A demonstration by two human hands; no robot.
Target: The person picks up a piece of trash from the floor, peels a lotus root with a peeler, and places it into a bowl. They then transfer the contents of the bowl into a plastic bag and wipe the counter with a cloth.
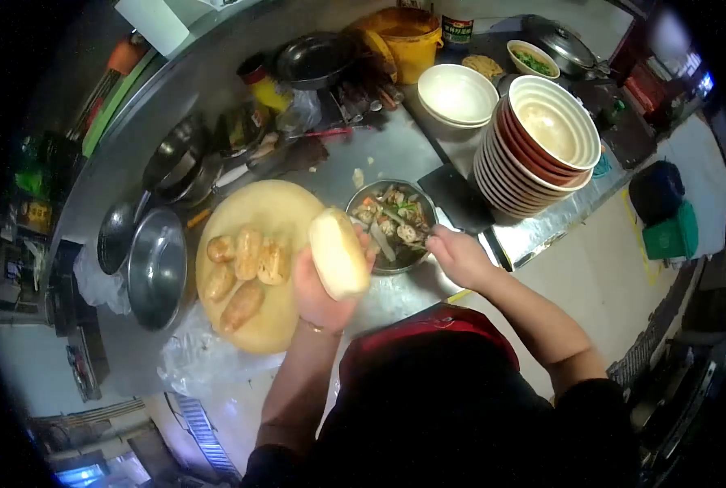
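Observation:
My left hand (320,302) is wrapped round a pale yellow, oblong bread roll (338,252), held up between the round board and the bowl. A metal bowl (361,259) of mixed food, with sliced pieces and bits of orange and green, stands just right of the roll. At the bowl's right rim my right hand (463,259) is closed; what its fingers grip, perhaps a utensil handle, I cannot make out. Several browned, oblong food pieces (249,254) lie on the round yellowish board (285,203) left of my left hand.
Right of the metal bowl rises a tall stack of bowls (534,154), with white bowls (458,93) behind it. An empty metal basin (158,268) stands left of the board. Pans (314,61) and a yellow bucket (412,49) line the back. Clear plastic (208,358) lies along the front edge.

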